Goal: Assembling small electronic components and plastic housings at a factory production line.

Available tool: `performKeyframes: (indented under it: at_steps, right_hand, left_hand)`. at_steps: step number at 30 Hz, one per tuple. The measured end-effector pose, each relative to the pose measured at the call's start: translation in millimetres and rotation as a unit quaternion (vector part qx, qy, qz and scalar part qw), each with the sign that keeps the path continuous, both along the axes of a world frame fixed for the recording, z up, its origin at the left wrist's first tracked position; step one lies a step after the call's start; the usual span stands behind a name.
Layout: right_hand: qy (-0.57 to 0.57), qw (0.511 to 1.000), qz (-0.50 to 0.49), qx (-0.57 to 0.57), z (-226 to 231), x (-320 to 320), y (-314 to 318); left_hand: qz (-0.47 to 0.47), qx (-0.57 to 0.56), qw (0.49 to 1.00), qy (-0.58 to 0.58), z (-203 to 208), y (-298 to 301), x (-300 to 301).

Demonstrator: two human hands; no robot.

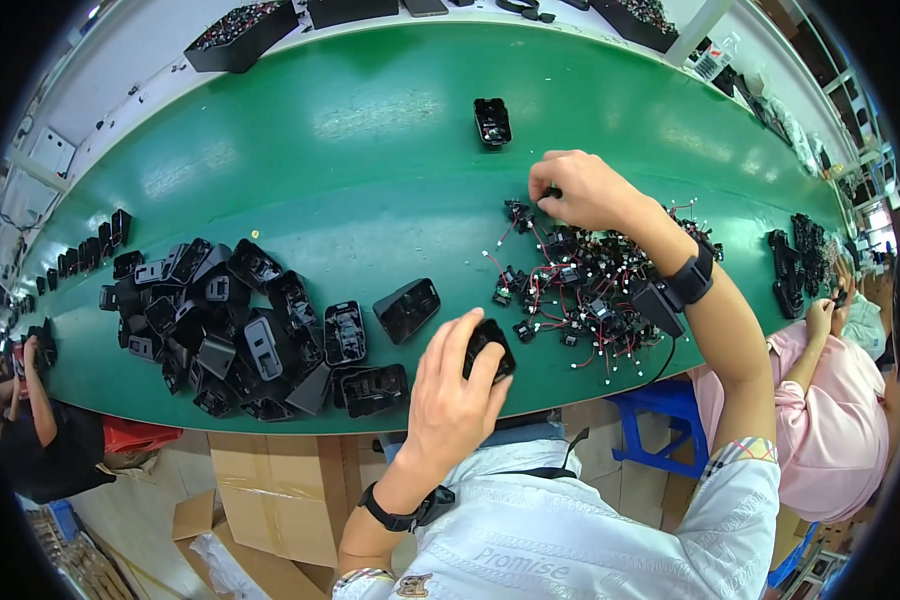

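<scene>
My left hand point(452, 390) is closed round a black plastic housing point(492, 348), held over the table's near edge. Farther off and to the right, my right hand point(590, 190) pinches a small black part point(551, 192) above the far side of a heap of small black parts with red and white wires point(580, 290). What kind of part it is cannot be made out. To the left of my left hand lies a big pile of empty-looking black housings point(225, 330). One loose housing point(407, 310) rests nearest that hand.
On the green table point(300, 190), one housing with parts inside point(492, 122) stands at the far middle. Black trays of small parts point(240, 38) line the back shelf. Other people sit at the far left and at the right, in pink point(820, 420). Cardboard boxes point(275, 485) and a blue stool point(660, 425) are below.
</scene>
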State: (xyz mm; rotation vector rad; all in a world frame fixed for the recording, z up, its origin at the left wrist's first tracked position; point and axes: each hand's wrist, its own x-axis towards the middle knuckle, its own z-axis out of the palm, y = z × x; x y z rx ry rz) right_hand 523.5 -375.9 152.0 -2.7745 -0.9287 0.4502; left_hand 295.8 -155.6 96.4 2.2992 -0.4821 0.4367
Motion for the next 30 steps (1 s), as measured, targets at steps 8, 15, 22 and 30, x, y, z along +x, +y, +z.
performKeyframes:
  at_steps: [8, 15, 22, 30]
  right_hand:
    - [-0.159, 0.982, 0.066, 0.081, -7.3, -17.2, 18.6]
    - [-0.038, 0.992, 0.124, 0.001, 9.5, -6.4, 37.2]
    - [-0.007, 0.986, 0.06, 0.154, 15.7, -36.0, 20.4]
    - [0.217, 0.885, -0.081, 0.403, 27.3, -134.5, 33.2]
  left_hand:
    - [-0.002, -0.08, 0.997, 0.019, -22.4, -2.5, -10.7]
    - [-0.002, -0.109, 0.993, 0.041, -29.9, 0.6, -11.1]
    - [0.007, -0.201, 0.979, 0.035, -27.8, 4.4, -11.0]
    - [0.012, -0.305, 0.944, 0.125, -22.6, 11.3, -14.0]
